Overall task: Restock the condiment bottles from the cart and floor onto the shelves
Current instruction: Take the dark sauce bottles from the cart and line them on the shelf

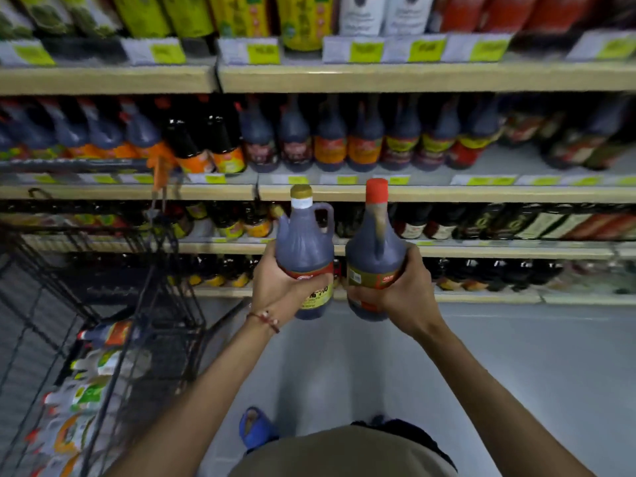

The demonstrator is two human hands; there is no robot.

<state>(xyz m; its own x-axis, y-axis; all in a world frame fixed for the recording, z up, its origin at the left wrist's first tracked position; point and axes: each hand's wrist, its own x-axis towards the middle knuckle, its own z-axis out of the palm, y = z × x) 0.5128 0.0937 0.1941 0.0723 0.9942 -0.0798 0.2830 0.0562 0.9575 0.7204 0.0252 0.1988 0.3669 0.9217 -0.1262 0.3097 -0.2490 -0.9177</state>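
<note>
A person stands in a shop aisle with both arms raised toward stocked shelves [413, 77], a dark sauce bottle in each hand; the left hand [278, 287] is wrapped around the lower body of a gold-capped bottle [304, 249] with a moulded loop handle facing right, fingers closed across its yellow and red label, where a few Chinese characters show but are too blurred to read; the right hand [399, 287] is clamped on the base of a red-capped bottle [375, 249], its handle turned toward the camera and a small white barcode patch visible on an olive and red label, the brand mark illegible; the two bottles are held upright, just beside each other, in front of the lower shelves and off any surface; a red cord bracelet [265, 320] circles the left wrist; rows of similar dark bottles fill the shelf above, behind yellow-green price tags [366, 51] whose print cannot be made out; a black wire cart [155, 304] at the left holds more bottles lying on their sides; a blue shoe [254, 426] shows on the grey floor [516, 373].
</note>
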